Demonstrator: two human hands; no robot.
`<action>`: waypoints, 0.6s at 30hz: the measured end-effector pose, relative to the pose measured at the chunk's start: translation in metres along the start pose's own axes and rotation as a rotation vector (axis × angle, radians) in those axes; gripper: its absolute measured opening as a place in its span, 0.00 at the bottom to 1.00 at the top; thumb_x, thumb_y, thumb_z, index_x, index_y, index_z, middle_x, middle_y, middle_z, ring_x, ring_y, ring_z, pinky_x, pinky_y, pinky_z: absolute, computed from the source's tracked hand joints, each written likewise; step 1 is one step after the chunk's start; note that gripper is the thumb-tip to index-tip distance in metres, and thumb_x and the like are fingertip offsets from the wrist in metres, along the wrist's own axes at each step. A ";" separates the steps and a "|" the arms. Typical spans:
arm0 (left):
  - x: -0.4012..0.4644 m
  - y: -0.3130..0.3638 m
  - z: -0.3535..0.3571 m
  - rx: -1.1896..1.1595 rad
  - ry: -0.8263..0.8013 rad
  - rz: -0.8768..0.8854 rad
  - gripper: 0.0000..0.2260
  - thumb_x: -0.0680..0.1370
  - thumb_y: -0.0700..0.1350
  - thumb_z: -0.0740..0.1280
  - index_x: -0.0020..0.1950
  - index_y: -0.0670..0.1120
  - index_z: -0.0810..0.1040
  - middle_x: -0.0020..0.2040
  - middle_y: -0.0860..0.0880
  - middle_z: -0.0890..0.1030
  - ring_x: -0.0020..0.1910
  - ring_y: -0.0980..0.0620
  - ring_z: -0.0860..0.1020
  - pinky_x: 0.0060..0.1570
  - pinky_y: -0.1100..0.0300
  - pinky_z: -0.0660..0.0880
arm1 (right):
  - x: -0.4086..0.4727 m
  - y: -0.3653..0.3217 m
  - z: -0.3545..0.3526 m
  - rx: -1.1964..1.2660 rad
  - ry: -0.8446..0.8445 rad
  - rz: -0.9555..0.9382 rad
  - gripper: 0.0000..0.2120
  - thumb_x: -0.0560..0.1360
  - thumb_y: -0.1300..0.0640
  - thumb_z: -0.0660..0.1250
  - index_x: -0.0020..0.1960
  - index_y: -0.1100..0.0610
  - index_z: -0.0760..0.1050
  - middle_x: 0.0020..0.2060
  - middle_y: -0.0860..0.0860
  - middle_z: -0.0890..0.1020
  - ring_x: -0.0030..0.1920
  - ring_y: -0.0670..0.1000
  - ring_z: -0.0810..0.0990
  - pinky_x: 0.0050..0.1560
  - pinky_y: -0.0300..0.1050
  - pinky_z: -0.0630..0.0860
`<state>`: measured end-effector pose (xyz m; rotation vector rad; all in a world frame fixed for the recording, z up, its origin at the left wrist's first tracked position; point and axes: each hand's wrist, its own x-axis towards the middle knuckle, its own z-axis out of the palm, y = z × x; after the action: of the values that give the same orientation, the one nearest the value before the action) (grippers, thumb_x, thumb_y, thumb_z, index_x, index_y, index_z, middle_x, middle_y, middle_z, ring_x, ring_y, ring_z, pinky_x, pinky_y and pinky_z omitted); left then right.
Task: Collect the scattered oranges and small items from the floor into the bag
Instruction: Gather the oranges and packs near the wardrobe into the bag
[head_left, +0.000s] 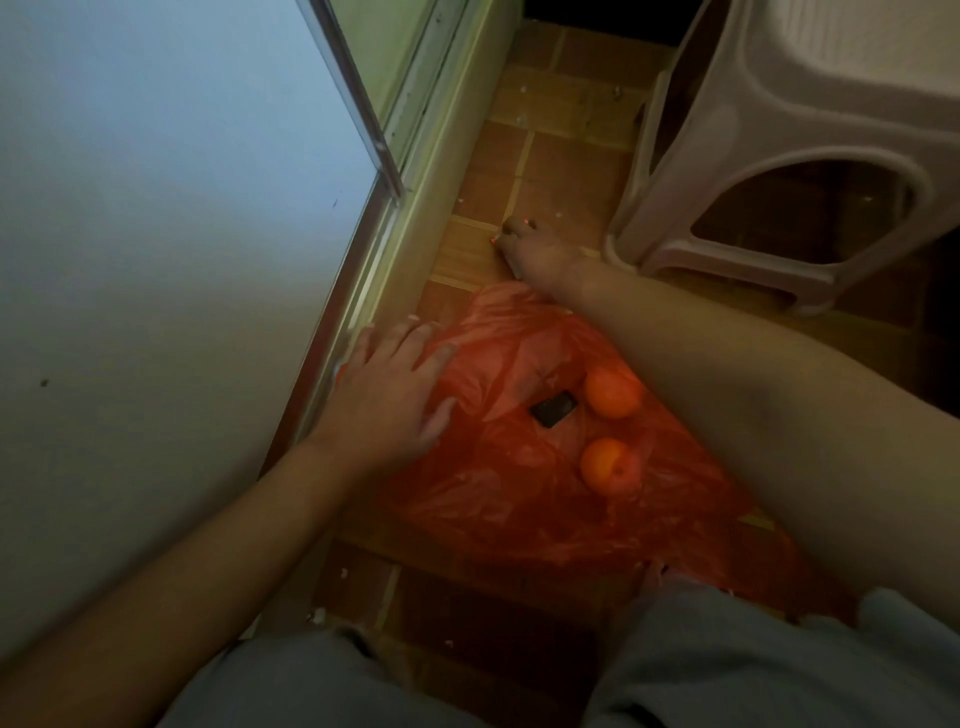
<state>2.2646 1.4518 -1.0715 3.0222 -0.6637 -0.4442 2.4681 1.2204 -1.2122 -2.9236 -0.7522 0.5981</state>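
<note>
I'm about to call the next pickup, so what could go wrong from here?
1. The two oranges and the small dark item seem to lie on the flattened red bag; lifting it carelessly could roll them off.
2. The right hand reaches past the bag near the plastic stool; the forearm might brush the oranges.
3. The left hand only presses flat on the bag, so it may slide.

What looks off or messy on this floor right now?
Small white crumbs lie scattered on the brown tiled floor along the wall. The crumpled red plastic bag lies flat; two oranges and a small black rectangular item sit on it, seemingly not inside.
</note>
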 end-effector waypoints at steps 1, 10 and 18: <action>0.000 0.000 0.000 0.002 -0.002 0.001 0.31 0.79 0.61 0.55 0.80 0.50 0.66 0.79 0.45 0.68 0.80 0.44 0.60 0.78 0.37 0.55 | -0.002 0.001 0.001 0.022 -0.003 0.021 0.25 0.80 0.57 0.64 0.77 0.53 0.66 0.77 0.57 0.65 0.72 0.67 0.67 0.69 0.67 0.68; 0.008 0.004 0.000 -0.003 -0.026 0.023 0.31 0.79 0.61 0.54 0.79 0.50 0.68 0.78 0.45 0.69 0.79 0.44 0.62 0.77 0.35 0.57 | -0.018 0.009 0.000 -0.014 0.013 -0.008 0.24 0.77 0.57 0.68 0.72 0.55 0.71 0.67 0.57 0.72 0.65 0.64 0.72 0.61 0.59 0.74; 0.020 0.018 0.006 -0.034 -0.001 0.052 0.28 0.80 0.59 0.57 0.77 0.49 0.70 0.77 0.44 0.70 0.79 0.43 0.63 0.76 0.35 0.59 | -0.035 0.009 -0.017 0.132 0.145 0.148 0.12 0.82 0.54 0.62 0.59 0.56 0.81 0.57 0.59 0.83 0.59 0.62 0.80 0.53 0.50 0.74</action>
<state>2.2733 1.4278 -1.0810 2.9650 -0.7256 -0.4512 2.4507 1.1961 -1.1858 -2.8778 -0.4650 0.4221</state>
